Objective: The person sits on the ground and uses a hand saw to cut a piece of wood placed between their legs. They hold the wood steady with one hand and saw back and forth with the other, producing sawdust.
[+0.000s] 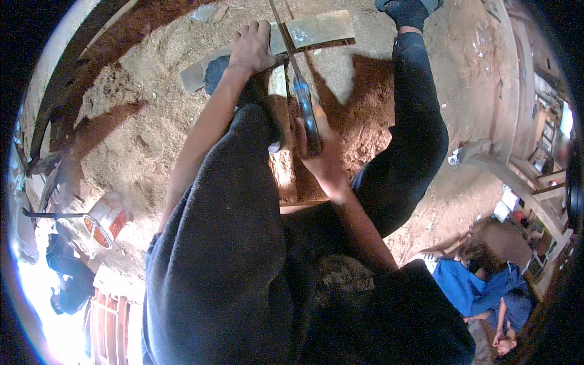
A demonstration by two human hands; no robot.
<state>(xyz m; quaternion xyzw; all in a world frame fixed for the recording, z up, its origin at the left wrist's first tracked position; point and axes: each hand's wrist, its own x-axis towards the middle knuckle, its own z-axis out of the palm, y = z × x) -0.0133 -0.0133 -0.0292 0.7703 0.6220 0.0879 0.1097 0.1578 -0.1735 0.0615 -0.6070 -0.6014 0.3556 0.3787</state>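
Right hand (317, 141) grips the saw (302, 91), left hand (252, 45) pinning the board (316, 27) flat right beside the blade — one slip nicks those fingers.

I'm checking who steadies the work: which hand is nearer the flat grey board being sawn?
Left. The left hand presses flat on the grey board. The right hand is farther back toward the body, gripping the saw handle.
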